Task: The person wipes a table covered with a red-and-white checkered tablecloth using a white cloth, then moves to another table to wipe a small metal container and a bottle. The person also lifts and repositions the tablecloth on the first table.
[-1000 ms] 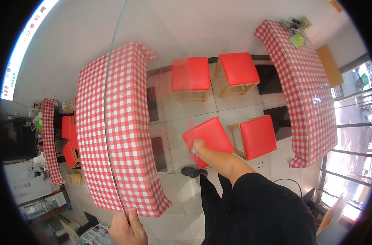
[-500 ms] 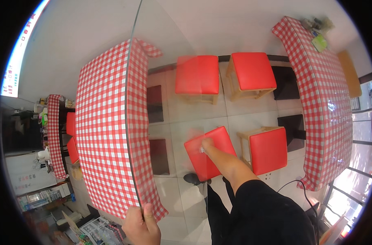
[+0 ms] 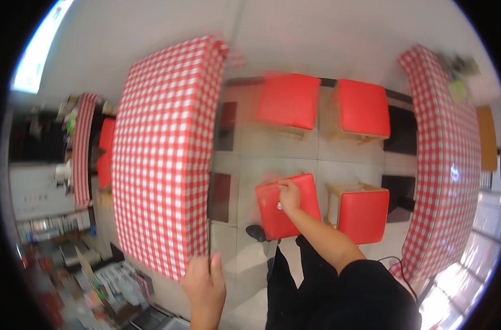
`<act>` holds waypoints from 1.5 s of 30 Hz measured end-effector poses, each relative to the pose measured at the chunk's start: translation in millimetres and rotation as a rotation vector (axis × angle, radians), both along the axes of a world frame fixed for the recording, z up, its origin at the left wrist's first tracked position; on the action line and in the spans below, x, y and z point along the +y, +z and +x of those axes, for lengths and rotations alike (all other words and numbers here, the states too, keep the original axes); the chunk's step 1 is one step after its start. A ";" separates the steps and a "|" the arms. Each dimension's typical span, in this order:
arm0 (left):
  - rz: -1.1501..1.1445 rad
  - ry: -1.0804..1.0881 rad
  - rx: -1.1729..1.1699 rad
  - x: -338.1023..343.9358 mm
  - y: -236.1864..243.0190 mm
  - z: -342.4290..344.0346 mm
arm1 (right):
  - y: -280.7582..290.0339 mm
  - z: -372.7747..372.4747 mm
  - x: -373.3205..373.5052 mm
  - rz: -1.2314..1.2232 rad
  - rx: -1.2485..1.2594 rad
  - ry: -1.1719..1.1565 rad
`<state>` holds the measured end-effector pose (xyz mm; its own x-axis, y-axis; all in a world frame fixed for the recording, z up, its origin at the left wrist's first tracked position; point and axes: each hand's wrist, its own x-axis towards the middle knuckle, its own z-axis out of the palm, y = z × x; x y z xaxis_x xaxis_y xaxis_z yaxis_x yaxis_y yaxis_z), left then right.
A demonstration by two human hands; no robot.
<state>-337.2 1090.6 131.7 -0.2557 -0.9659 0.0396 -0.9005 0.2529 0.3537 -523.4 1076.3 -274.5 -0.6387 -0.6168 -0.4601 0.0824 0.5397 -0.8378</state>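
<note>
My left hand (image 3: 203, 278) grips the edge of an upright clear glass panel (image 3: 234, 209) near the lower middle of the view, beside a table with a red-and-white checked cloth (image 3: 151, 159). My right hand (image 3: 289, 195) is closed on a small crumpled white cloth (image 3: 280, 205), at or just in front of the glass, over a red-seated stool (image 3: 305, 214). I cannot tell if the cloth touches the glass. The view is blurred by motion.
More red stools (image 3: 363, 107) on wooden legs stand ahead on the tiled floor (image 3: 272, 162). A second checked table (image 3: 443, 165) runs along the right, by a window. At the far left are a narrow checked table (image 3: 82, 148) and clutter. A black cable (image 3: 404, 275) loops at lower right.
My view has shifted. The glass edge and my left hand appear further right, with that hand higher. My right hand has moved right in the picture and turned, still with the white cloth.
</note>
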 end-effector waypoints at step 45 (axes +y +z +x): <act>0.476 1.108 2.045 181.1 -354.3 606.8 | 321.9 -2.7 51.6 0.148 0.776 0.381</act>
<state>269.5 1271.7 -222.7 0.2225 -0.6744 -0.7041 0.8473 -0.2235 0.4818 -526.1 1127.9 47.4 -0.5671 -0.8204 -0.0732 -0.6901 0.5217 -0.5016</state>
